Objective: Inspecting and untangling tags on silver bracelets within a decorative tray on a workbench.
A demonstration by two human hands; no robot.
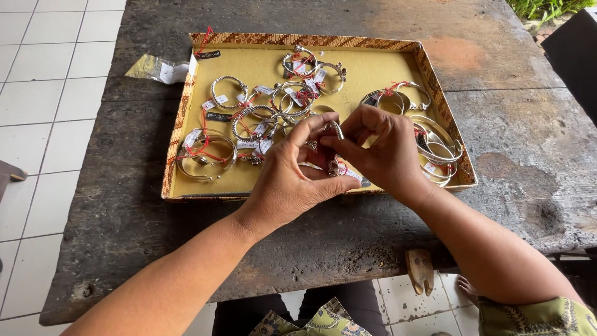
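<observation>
Pinching a small silver bracelet (334, 130) between them, the left hand (292, 177) and the right hand (382, 152) meet over the near edge of the tray (180, 118), fingertips closed on the piece from both sides. A white tag (354, 176) hangs just below the hands. Around them, on the tray's yellow lining, lie more silver bangles (205, 155) tied with red string and paper tags. The patterned-rim tray rests on a worn dark wooden table (516, 143), with a clear plastic bag (158, 70) beside its far left corner
</observation>
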